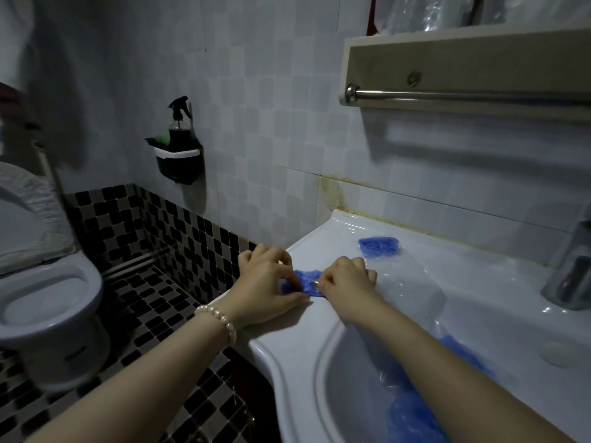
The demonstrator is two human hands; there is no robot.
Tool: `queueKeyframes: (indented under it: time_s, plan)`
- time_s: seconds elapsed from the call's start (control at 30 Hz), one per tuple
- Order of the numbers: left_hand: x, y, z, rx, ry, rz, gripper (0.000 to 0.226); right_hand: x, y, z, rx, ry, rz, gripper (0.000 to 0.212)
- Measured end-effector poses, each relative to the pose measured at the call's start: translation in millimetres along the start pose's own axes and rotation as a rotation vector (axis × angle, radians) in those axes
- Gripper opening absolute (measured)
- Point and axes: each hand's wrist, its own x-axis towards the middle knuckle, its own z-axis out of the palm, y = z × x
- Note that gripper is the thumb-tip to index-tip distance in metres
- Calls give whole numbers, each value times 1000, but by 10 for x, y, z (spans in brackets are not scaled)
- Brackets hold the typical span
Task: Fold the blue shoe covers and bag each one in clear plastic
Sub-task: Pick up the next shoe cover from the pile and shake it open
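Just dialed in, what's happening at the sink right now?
A person is working on the sink's left ledge, both hands pinching a blue shoe cover between them: left hand on its left end, right hand on its right. It looks part-folded and not yet bagged. Behind the hands, a bagged cover lies on the ledge near the wall. More blue covers sit in the basin with clear plastic nearby.

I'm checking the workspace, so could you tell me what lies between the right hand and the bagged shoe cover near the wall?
In the head view, only bare white sink ledge separates the right hand from the bagged shoe cover.
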Motion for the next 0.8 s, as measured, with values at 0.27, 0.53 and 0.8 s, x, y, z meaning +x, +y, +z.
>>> queueKeyframes:
  time_s: [0.27, 0.53, 0.8]
  plan:
    - [51, 15, -31, -77, -163, -124, 14, -196, 83, 95, 149, 372, -288, 14]
    - [17, 3, -24, -68, -7, -103, 16, -76, 7, 29, -22, 118, -236, 23]
    - [52, -15, -5, -40, -119, -137, 22, -119, 112, 107, 166, 302, -238, 13]
